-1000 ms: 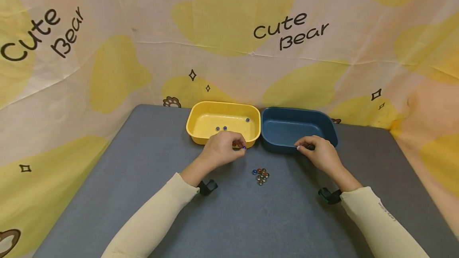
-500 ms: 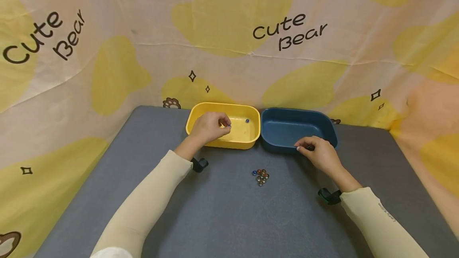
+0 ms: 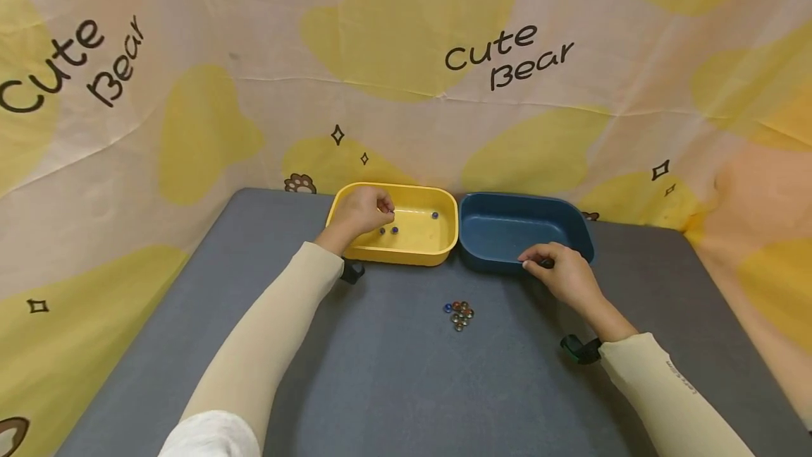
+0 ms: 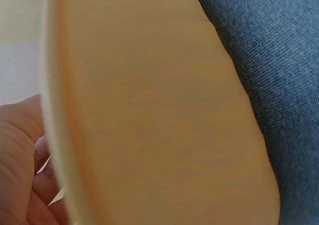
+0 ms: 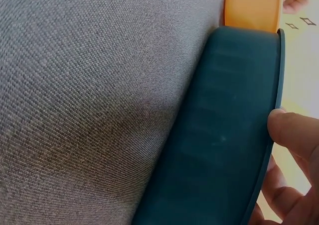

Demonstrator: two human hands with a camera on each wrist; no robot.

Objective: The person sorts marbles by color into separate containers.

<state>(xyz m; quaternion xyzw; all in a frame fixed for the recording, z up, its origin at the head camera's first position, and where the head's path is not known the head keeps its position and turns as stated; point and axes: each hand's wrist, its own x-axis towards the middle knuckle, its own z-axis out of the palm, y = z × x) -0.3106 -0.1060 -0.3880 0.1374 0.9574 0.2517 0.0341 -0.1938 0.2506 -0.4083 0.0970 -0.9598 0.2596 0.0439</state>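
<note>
**Marbles heaped on the grey table, a few already in the yellow tub**

Marbles [image 3: 459, 314] lie in a small tight heap on the grey table [image 3: 393, 386], between the two forearms and nearer the person than either tub. They are glassy and mixed in colour; blue, red and greenish ones can be made out.

Beyond and to the right of the heap, the right hand [image 3: 564, 275] rests at the near rim of the blue tub [image 3: 507, 228]. Its fingers are curled over the rim, and the right wrist view shows the thumb [image 5: 294, 133] pressed against the tub's outer wall [image 5: 214, 145].

The yellow tub [image 3: 431, 249] stands just beside the blue one, their side walls touching or nearly so. The left hand [image 3: 360, 210] is held over its left part, fingers bunched narrowly with thumb and fingertips together; whether they pinch a marble cannot be told. Under the hand, two loose marbles [image 3: 388, 230] sit on the tub floor, and a third blue marble [image 3: 434, 215] lies farther right near the back wall.

Behind both tubs hangs a cloth backdrop [image 3: 507, 62] printed "Cute Bear".
</note>
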